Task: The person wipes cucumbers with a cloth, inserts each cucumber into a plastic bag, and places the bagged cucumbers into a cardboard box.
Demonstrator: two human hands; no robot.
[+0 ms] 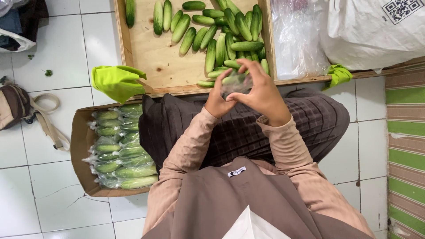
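Observation:
Both my hands are raised over my lap at the near edge of a wooden tray (146, 57). My left hand (215, 102) and my right hand (262, 92) together pinch a small clear plastic bag (236, 83). A cucumber seems to sit inside the bag, though the plastic blurs it. Just beyond my fingers lies a heap of loose green cucumbers (221, 31) on the tray's right half.
A cardboard box (82, 146) at my left holds several bagged cucumbers (121, 148). Lime-green cloths (116, 82) cover the tray's corners. Clear plastic bags (296, 40) and a white sack (376, 31) lie at the right. A tan bag (15, 106) rests on the white tiled floor.

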